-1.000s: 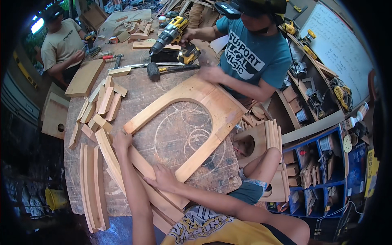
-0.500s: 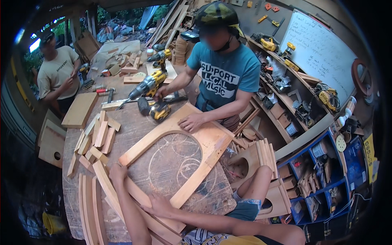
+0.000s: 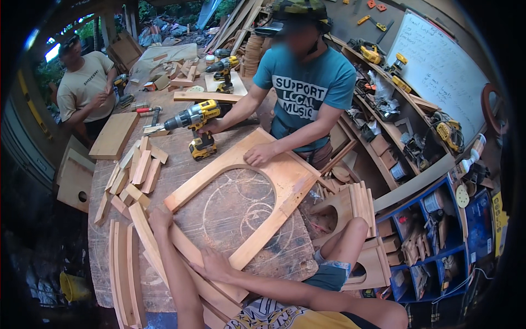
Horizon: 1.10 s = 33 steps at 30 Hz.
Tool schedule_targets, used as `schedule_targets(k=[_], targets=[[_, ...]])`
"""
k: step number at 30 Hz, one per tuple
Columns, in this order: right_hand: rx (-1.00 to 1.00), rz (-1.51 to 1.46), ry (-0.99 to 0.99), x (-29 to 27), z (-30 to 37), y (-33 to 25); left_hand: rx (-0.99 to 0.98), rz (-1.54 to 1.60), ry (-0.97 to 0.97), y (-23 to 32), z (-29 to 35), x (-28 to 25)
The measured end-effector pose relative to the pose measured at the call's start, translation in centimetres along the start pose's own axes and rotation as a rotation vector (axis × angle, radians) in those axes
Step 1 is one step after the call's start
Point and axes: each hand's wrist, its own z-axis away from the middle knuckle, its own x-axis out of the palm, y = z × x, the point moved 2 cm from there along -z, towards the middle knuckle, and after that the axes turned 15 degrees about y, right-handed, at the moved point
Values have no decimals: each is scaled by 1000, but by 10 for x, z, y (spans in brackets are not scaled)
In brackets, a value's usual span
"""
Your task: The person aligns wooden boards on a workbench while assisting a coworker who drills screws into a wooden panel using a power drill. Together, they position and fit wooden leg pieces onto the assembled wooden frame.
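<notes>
A pale wooden frame [image 3: 296, 183] with a large rounded opening lies flat on the worktable. A curved wooden rail [image 3: 189, 245] runs along its near side, against the ends of the frame's two arms. My left hand [image 3: 160, 217] is closed round the rail's far left end, at the frame's corner. Farther down the rail, my right hand [image 3: 217, 265] grips it near the other arm; some of its fingers are hidden. Across the table a co-worker's hand [image 3: 259, 154] presses on the frame, while their other hand holds a yellow-black cordless drill [image 3: 197, 123].
Short wood blocks [image 3: 137, 167] are piled left of the frame. Several curved strips [image 3: 121, 268] stand near the table's left edge. A thick board [image 3: 114, 135], a clamp [image 3: 150, 113] and another drill [image 3: 223, 71] lie farther back. Another person [image 3: 87, 90] stands at far left.
The co-worker's drill has swung from a tilted, blurred position to nearly upright, its bit pointing left. My hands keep their places on the rail. The whole view has shifted slightly.
</notes>
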Motion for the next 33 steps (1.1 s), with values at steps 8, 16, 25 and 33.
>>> schedule_targets(k=[8,16,25,33], targets=[[-33,76,44,7,3,10,-13,0,23,25,12,2],[-73,94,77,12,0,1,14,-15,18,10,7,-9],[-86,153,32,3,-5,-6,-7,29,93,10,6,-9],[-187,316,-112,-3,-11,-14,-50,-1,-13,11,5,-9]])
